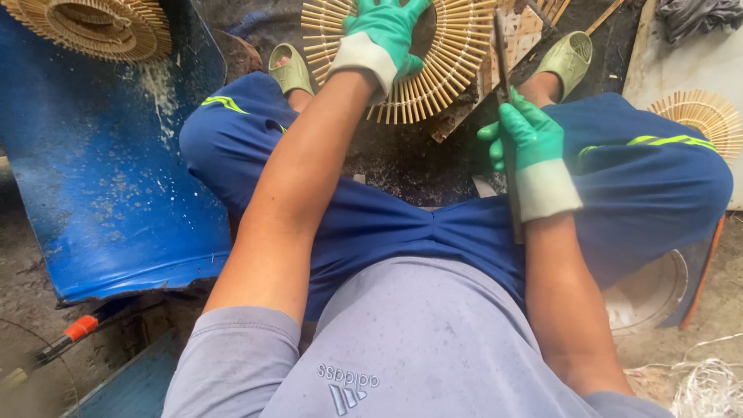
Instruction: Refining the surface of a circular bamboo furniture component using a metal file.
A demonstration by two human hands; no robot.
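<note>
The round bamboo ring [433,70] is gripped by the gloved left hand [379,35], out past the knees on the ground. A long blade [505,77] is clutched in the right hand [526,143], pointing away toward the ring's right edge.

top edge cuts off the bamboo ring [433,70] and left hand [383,35] fingertips.

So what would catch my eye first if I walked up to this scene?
Probably the bright green gloves: the left hand presses on a round bamboo-stick ring at top centre, between the feet. The right hand grips a long dark blade pointing up towards that ring. A big blue plastic sheet fills the left side.
</note>
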